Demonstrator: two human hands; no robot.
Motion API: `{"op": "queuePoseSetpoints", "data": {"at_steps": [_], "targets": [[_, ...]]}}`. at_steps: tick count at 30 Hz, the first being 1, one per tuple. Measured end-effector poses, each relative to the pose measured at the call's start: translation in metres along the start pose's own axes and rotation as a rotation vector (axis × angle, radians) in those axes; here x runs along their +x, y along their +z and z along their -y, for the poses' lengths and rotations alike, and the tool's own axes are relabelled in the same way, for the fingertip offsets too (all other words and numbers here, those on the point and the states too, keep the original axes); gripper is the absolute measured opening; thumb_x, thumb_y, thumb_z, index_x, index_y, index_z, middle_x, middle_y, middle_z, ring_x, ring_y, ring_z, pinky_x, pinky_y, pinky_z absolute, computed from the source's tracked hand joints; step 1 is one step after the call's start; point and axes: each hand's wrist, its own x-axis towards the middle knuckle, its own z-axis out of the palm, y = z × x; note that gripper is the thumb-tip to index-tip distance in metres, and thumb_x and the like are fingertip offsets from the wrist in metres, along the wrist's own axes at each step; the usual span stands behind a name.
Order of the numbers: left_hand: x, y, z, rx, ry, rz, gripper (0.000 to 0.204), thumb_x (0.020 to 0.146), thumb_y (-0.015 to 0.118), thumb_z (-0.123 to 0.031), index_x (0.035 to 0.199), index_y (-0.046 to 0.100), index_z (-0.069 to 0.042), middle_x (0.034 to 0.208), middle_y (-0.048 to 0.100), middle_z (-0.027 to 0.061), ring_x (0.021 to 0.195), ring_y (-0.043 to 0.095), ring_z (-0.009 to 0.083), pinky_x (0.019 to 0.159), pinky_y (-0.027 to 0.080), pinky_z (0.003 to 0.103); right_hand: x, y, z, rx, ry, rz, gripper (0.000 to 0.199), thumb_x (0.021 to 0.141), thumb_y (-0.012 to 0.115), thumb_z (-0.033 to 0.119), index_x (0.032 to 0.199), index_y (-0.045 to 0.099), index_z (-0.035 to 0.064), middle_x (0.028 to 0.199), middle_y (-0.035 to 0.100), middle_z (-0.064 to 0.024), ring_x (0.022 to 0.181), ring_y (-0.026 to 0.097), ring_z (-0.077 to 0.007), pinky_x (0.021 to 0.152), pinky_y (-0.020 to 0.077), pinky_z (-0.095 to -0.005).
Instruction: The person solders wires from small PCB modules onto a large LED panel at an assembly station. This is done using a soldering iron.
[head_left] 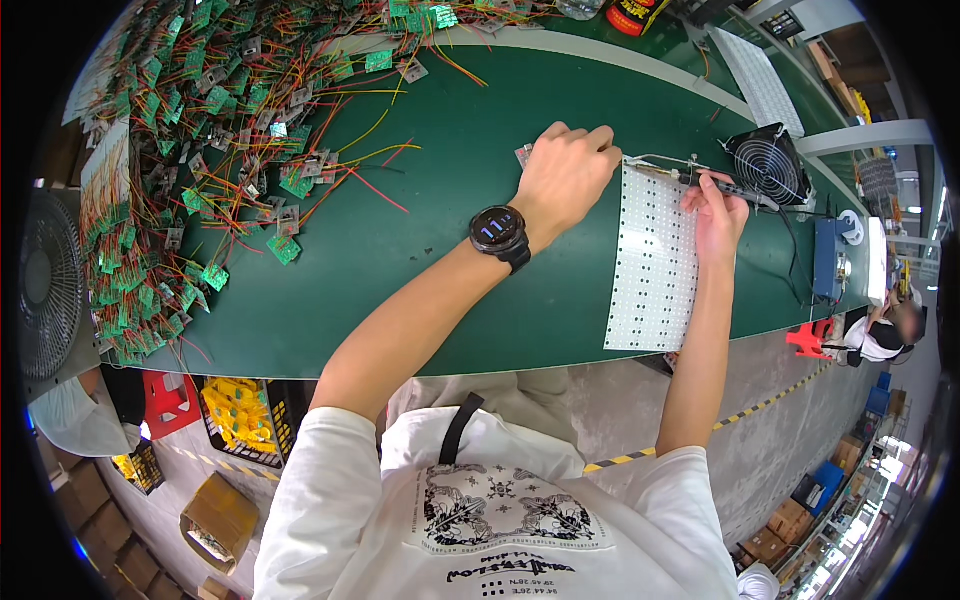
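Observation:
My left hand (pixel 568 175) is closed at the far left corner of a white perforated panel (pixel 650 270) dotted with rows of small spots. What its fingers pinch is hidden beneath the hand. A small greyish board piece (pixel 523 155) peeks out beside it. My right hand (pixel 716 215) grips a soldering iron (pixel 748 193) over the panel's right edge. The iron's thin metal tip and wire guide reach left along the panel's far edge, close to my left fingers. The panel lies flat on the green table (pixel 450 300).
A large heap of green circuit boards with red and yellow wires (pixel 220 100) covers the table's left. Near the iron stand a black fan (pixel 768 165) and a blue soldering station (pixel 830 260). Another white panel (pixel 757 80) lies behind. A person (pixel 880 330) sits far right.

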Motion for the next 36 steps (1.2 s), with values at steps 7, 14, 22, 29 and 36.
{"op": "queuePoseSetpoints", "data": {"at_steps": [7, 14, 22, 29, 36], "targets": [[0.000, 0.000, -0.001, 0.004, 0.003, -0.010, 0.006, 0.081, 0.067, -0.011, 0.077, 0.067, -0.006, 0.076, 0.058, 0.0033, 0.066, 0.060, 0.0213, 0.066, 0.045, 0.035, 0.001, -0.001, -0.001, -0.016, -0.008, -0.001, 0.020, 0.087, 0.065, 0.008, 0.102, 0.062, -0.0051, 0.069, 0.064, -0.0125, 0.056, 0.059, -0.0186, 0.053, 0.0431, -0.0280], [0.000, -0.001, -0.001, -0.014, 0.015, -0.031, 0.007, 0.081, 0.066, -0.011, 0.077, 0.067, -0.006, 0.076, 0.059, 0.0036, 0.064, 0.060, 0.0220, 0.065, 0.045, 0.035, 0.001, -0.003, -0.002, 0.125, 0.004, -0.091, 0.018, 0.087, 0.066, 0.008, 0.099, 0.063, -0.0052, 0.071, 0.063, -0.0109, 0.057, 0.058, -0.0171, 0.052, 0.0423, -0.0278], [-0.006, -0.026, -0.007, 0.049, 0.047, -0.160, 0.014, 0.078, 0.068, -0.015, 0.089, 0.067, -0.007, 0.097, 0.059, 0.0045, 0.103, 0.052, 0.0259, 0.093, 0.040, 0.042, 0.004, -0.007, -0.006, 0.148, 0.007, -0.117, 0.016, 0.086, 0.068, 0.006, 0.098, 0.063, -0.0035, 0.066, 0.054, -0.0038, 0.051, 0.044, -0.0101, 0.044, 0.0324, -0.0235], [-0.063, -0.140, -0.009, 0.149, -0.087, -0.063, 0.021, 0.075, 0.064, -0.006, 0.096, 0.064, -0.005, 0.100, 0.061, 0.0084, 0.097, 0.057, 0.0294, 0.087, 0.045, 0.041, 0.005, -0.007, -0.002, 0.156, -0.014, -0.071, 0.016, 0.087, 0.067, 0.008, 0.099, 0.064, -0.0024, 0.063, 0.054, -0.0030, 0.050, 0.045, -0.0095, 0.045, 0.0319, -0.0229], [-0.117, -0.221, 0.071, 0.434, -0.232, 0.038, 0.031, 0.079, 0.060, -0.001, 0.110, 0.061, -0.006, 0.106, 0.061, 0.0082, 0.101, 0.055, 0.0299, 0.086, 0.045, 0.041, 0.000, 0.000, 0.005, 0.124, 0.012, -0.079, 0.016, 0.088, 0.067, 0.012, 0.098, 0.065, 0.0000, 0.064, 0.054, -0.0014, 0.050, 0.046, -0.0087, 0.045, 0.0306, -0.0224]]}}
